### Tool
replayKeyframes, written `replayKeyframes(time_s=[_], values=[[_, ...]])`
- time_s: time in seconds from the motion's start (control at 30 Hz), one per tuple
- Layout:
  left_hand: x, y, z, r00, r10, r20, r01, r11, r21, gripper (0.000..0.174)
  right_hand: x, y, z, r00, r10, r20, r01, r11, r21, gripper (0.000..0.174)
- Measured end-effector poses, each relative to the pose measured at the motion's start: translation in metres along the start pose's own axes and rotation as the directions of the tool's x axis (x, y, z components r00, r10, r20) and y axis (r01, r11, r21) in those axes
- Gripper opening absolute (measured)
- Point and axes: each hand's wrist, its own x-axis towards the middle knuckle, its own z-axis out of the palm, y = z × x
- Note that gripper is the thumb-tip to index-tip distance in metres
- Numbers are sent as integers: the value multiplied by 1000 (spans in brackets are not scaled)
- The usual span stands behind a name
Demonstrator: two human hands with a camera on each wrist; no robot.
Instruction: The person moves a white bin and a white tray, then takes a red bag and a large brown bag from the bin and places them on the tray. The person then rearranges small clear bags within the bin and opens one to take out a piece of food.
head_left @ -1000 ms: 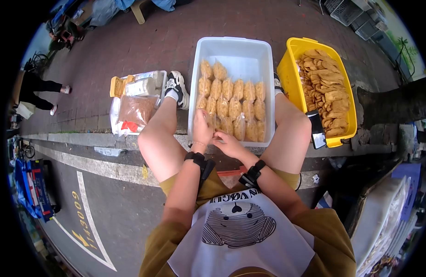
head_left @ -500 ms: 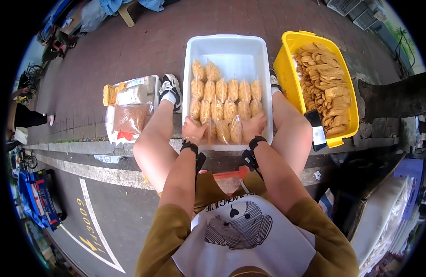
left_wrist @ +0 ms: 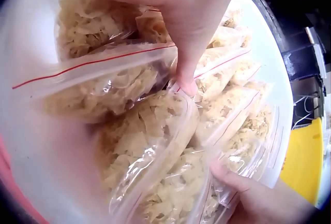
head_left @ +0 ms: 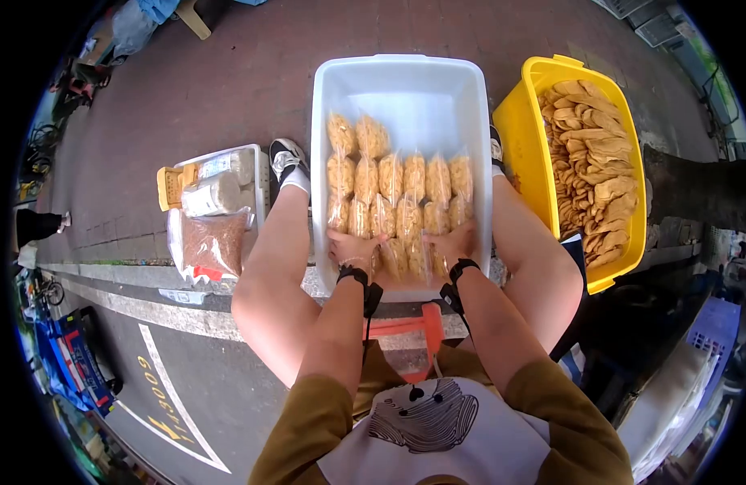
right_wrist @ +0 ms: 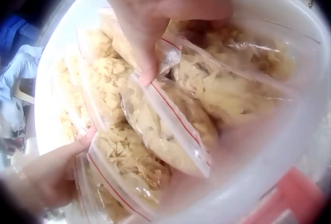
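Note:
A white plastic bin [head_left: 320, 89] stands between the person's legs, with rows of clear zip bags [head_left: 365, 176] full of pale yellow flakes in its nearer part. My left hand [head_left: 353, 247] reaches in at the left end of the near rows and grips a bag, its thumb [left_wrist: 187, 76] between bag tops. At the right end, my right hand [head_left: 453, 242] grips another bag, thumb on a red-lined zip edge [right_wrist: 164, 99]. Several upright bags [head_left: 397, 257] stand between both hands. The fingers of each hand are partly hidden among the bags.
To the right stands a yellow bin [head_left: 529, 145] heaped with flat brown pieces [head_left: 595, 178]. At left, a white tray [head_left: 261, 182] bears wrapped packs and a bag of reddish-brown contents [head_left: 215, 241]. A red stool-like frame [head_left: 432, 323] is below the white bin.
The hands, close together at the near left of the bin a second ago, have parted to both ends of the near rows. The right hand moved right. The head view has shifted nearer the bin.

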Motion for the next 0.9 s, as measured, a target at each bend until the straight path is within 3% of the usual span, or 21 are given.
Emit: replayKeyframes(time_s=[0.13, 0.2, 0.33, 0.4, 0.67, 0.73, 0.9], values=[[11, 15, -4, 993, 64, 95, -77, 987, 143, 108, 18, -2, 9, 996, -62, -62, 65, 997, 41, 108], [21, 22, -1, 993, 63, 100, -80, 981, 175, 106, 28, -11, 8, 996, -86, -9, 85, 962, 259, 108], [51, 35, 9, 989, 93, 119, -121, 958, 258, 106, 48, -40, 3, 998, -40, -41, 48, 975, 218, 107], [66, 40, 19, 991, 128, 39, -134, 953, 271, 103, 61, -55, 1, 1000, -22, -5, 23, 973, 231, 107], [105, 116, 14, 996, 79, 41, -85, 982, 167, 100, 117, -134, -22, 998, 63, 2, -62, 973, 224, 103], [105, 114, 15, 996, 46, 70, -56, 987, 150, 103, 140, -134, -21, 997, -82, -1, 80, 969, 233, 104], [106, 107, 16, 990, 94, 108, -99, 994, 42, 113, 166, -140, -14, 984, -131, -119, 155, 964, 215, 101]])
